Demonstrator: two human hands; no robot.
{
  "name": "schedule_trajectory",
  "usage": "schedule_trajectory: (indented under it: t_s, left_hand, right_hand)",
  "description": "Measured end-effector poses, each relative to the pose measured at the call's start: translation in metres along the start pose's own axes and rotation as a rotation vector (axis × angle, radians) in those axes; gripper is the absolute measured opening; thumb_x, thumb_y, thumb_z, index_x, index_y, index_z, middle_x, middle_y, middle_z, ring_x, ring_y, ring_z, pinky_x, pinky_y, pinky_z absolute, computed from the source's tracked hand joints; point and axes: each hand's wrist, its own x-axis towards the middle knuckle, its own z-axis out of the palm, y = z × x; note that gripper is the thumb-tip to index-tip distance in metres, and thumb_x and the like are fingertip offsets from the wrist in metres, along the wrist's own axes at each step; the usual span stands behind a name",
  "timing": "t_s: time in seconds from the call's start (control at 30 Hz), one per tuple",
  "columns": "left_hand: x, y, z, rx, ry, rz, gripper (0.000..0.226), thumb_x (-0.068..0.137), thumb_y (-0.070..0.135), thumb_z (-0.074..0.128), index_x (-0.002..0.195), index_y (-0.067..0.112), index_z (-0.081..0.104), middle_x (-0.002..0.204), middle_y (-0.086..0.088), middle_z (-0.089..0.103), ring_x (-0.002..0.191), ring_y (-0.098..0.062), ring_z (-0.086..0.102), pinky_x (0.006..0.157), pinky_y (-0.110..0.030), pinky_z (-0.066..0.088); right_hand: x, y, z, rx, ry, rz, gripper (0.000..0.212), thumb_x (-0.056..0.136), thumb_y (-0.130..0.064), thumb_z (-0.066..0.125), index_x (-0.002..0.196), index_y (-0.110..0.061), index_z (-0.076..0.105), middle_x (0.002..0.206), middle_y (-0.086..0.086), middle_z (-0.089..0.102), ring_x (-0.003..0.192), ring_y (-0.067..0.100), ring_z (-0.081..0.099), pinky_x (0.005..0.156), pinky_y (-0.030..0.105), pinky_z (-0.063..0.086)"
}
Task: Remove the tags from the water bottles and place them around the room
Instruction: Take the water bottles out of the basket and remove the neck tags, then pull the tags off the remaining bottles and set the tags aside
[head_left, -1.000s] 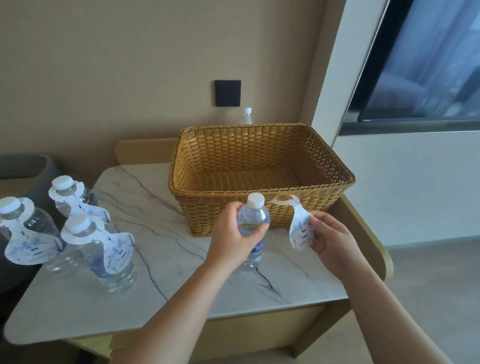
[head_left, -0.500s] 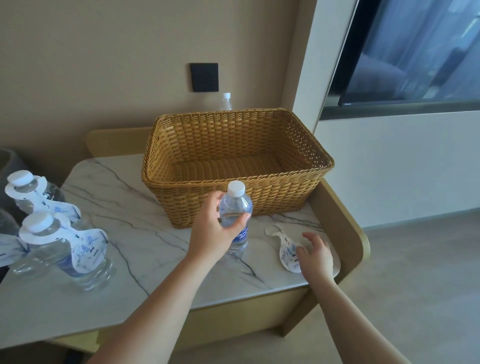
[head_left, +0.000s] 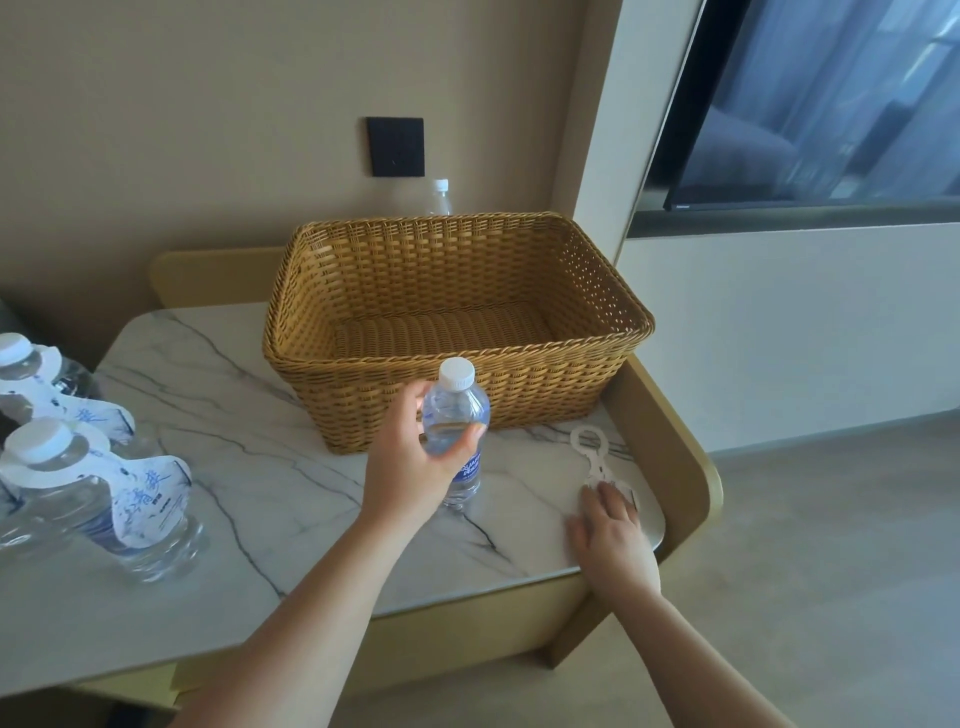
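My left hand (head_left: 410, 462) grips a small clear water bottle (head_left: 457, 415) with a white cap and no tag, upright on the marble table (head_left: 291, 499) in front of the basket. A white paper tag (head_left: 589, 447) lies flat on the table near the right edge. My right hand (head_left: 610, 535) rests flat on the tag's lower part, fingers straight. At the left edge stand two bottles with tags hanging from their necks, one nearer (head_left: 78, 499) and one behind (head_left: 36, 379).
A wicker basket (head_left: 457, 364) sits at the back of the table, nothing visible inside. Another bottle (head_left: 439, 197) stands behind it under a black wall plate (head_left: 396, 146). The table has a raised gold rim (head_left: 675, 441). Floor lies to the right.
My right hand has brought the tag down from beside the bottle and laid it flat on the table, then slid slightly over it. The left hand keeps holding the bottle.
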Motion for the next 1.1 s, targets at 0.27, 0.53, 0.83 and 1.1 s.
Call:
schedule_trajectory:
  t_s: [0.27, 0.53, 0.83, 1.1]
  left_hand:
    - [-0.003, 0.000, 0.003, -0.014, 0.044, 0.006, 0.056, 0.071, 0.043, 0.079, 0.119, 0.034, 0.051, 0.108, 0.033, 0.053, 0.094, -0.005, 0.058, 0.071, -0.012, 0.041]
    - [-0.004, 0.003, 0.004, -0.016, 0.048, 0.017, 0.056, 0.071, 0.041, 0.079, 0.120, 0.032, 0.051, 0.108, 0.034, 0.053, 0.094, -0.002, 0.057, 0.072, -0.007, 0.040]
    - [-0.012, 0.011, 0.006, 0.006, 0.062, -0.017, 0.063, 0.077, 0.039, 0.075, 0.132, 0.022, 0.050, 0.125, 0.008, 0.060, 0.110, -0.014, 0.059, 0.087, -0.040, 0.052]
    - [-0.036, 0.015, -0.021, 0.354, 0.193, -0.001, 0.070, 0.083, 0.054, 0.060, 0.135, 0.009, 0.049, 0.127, -0.008, 0.058, 0.118, -0.023, 0.052, 0.087, -0.027, 0.045]
  right_hand:
    - [0.010, 0.005, -0.008, -0.101, -0.044, 0.023, 0.061, 0.097, -0.051, 0.035, 0.148, -0.018, 0.028, 0.158, 0.003, 0.021, 0.146, 0.021, 0.011, 0.113, 0.038, 0.020]
    - [0.023, 0.002, -0.028, -0.110, -0.032, -0.008, 0.050, 0.096, -0.044, 0.043, 0.137, -0.015, 0.044, 0.144, 0.009, 0.036, 0.135, 0.027, 0.027, 0.103, 0.037, 0.036]
    - [0.011, -0.055, -0.046, 0.104, 0.087, -0.282, 0.049, 0.095, -0.036, 0.051, 0.139, -0.015, 0.045, 0.144, 0.003, 0.041, 0.133, 0.022, 0.032, 0.105, 0.036, 0.034]
    - [-0.017, -0.103, -0.051, 0.276, 0.143, -0.599, 0.022, 0.089, -0.024, 0.058, 0.109, -0.014, 0.061, 0.108, 0.000, 0.061, 0.095, 0.018, 0.059, 0.075, 0.024, 0.045]
